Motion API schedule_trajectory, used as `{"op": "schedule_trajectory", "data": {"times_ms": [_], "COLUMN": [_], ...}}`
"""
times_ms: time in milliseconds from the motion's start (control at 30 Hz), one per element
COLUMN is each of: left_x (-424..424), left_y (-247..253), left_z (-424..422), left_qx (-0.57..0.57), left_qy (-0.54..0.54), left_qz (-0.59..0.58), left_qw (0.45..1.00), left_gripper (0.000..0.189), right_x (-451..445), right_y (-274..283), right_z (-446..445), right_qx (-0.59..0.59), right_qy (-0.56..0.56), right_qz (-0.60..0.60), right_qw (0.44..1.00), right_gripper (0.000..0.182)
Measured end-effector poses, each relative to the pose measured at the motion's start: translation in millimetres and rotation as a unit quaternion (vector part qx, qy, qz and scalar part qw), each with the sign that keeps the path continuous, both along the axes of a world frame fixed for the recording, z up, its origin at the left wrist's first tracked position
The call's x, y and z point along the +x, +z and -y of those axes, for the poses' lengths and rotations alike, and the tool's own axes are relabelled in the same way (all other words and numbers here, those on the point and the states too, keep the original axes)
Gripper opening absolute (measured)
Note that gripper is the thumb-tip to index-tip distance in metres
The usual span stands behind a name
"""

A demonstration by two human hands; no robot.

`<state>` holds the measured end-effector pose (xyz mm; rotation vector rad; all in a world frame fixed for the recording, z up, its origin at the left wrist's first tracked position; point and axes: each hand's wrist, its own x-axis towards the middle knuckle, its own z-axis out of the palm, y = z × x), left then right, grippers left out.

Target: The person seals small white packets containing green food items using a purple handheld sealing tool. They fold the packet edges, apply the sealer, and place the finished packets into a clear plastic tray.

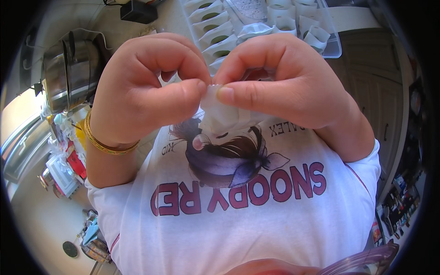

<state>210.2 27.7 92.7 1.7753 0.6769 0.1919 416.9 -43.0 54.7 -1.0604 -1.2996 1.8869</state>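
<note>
In front of my chest, a small white, translucent pouch with a serrated top edge hangs from my fingertips. My right hand pinches its upper edge between thumb and index finger. My left hand, above a gold-coloured bangle, pinches the same edge from the other side, with the fingertips of both hands almost meeting. What the pouch holds cannot be seen. Just beyond my hands stands a clear plastic tray with several white pouches in a row, green showing at their openings.
More white pouches and a clear container with speckled contents stand in the tray. A black box lies at the far left. A shiny metal pot is on the left, and cabinet doors are on the right.
</note>
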Motion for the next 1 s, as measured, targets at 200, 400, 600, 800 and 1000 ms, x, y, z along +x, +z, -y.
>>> {"op": "schedule_trajectory", "data": {"times_ms": [200,400,600,800,1000], "left_x": [-35.3,-109.6,-189.3,-277.7,-352.0], "left_y": [-8.5,-56.7,-90.6,-78.8,-76.4], "left_z": [-6.0,-3.8,46.0,60.5,84.9], "left_qx": [-0.063,-0.34,-0.505,-0.268,-0.041], "left_qy": [-0.005,0.145,0.153,0.345,0.508], "left_qz": [0.041,0.245,0.324,0.399,0.37], "left_qw": [0.997,0.896,0.785,0.806,0.776], "left_gripper": [0.017,0.04,0.071,0.081,0.087], "right_x": [-30.0,-93.3,-208.4,-271.2,-354.0], "right_y": [2.3,-14.2,-30.0,-13.9,-12.6], "right_z": [-9.4,-26.7,-89.2,-57.2,-46.1], "right_qx": [-0.019,0.231,0.741,0.441,0.03], "right_qy": [0.037,0.026,-0.185,-0.056,0.059], "right_qz": [-0.006,-0.095,-0.066,-0.017,-0.035], "right_qw": [0.999,0.968,0.642,0.895,0.997], "right_gripper": [0.011,0.009,0.005,0.031,0.028]}}
